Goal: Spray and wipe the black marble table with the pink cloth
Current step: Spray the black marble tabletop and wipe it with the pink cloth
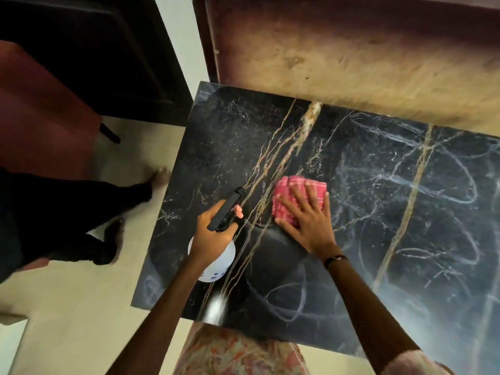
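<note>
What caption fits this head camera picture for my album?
Right hand presses folded pink cloth on streaky black marble table; left hand holds white spray bottle.

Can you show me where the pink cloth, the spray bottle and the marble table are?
Pink checked cloth (286, 189): head view, far folded part beyond the fingers.
White spray bottle with black nozzle (226, 257): head view, round white body.
Black marble table (230, 136): head view, bare far-left surface.

One head-worn view; looks steeply down, close over the black marble table (378, 185).
</note>
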{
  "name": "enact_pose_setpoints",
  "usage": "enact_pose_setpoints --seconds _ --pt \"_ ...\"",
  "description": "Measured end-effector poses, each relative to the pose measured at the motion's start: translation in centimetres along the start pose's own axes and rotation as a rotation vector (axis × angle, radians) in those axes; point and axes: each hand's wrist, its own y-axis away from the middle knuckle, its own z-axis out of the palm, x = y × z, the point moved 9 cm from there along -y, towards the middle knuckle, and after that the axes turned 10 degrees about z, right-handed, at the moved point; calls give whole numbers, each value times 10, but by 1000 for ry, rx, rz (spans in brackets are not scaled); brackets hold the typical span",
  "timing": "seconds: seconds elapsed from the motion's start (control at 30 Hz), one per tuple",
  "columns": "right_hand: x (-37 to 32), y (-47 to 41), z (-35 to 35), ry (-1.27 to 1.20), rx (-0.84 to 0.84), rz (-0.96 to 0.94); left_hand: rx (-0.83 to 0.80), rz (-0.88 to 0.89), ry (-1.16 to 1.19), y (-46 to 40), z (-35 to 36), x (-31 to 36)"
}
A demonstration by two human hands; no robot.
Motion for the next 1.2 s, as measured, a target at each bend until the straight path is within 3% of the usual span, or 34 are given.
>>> enact_pose_setpoints --seconds 0.13,0.2,0.4,0.53,0.67,0.8,0.87,1.03,1.13,1.2 --pt "14 -46 -7 -68 -34 304 -6 -14 11 10 0 -4" --pt "-10 -62 -6 -79 -43 333 -36 11 -4 15 2 -2" --pt "-99 -2 14 -26 -59 -20 -60 14 -8 36 8 -1" --pt "-68 63 14 -33 18 -94 -45 -12 11 55 7 -2" --pt "-4 58 5 -50 -2 125 -27 -47 42 75 -1 -7" --pt "-15 18 3 -90 -35 349 -6 -58 19 91 -9 -11" --pt "-48 9 8 -71 -40 300 3 -73 16 96 -12 -14" --pt "-122 66 20 -9 -17 -61 1 -90 -8 103 -13 -16" --pt "-93 113 24 19 -3 -149 -8 -86 2 103 -14 -14" --pt "-53 120 18 9 4 -83 -19 -95 7 103 -13 -14"
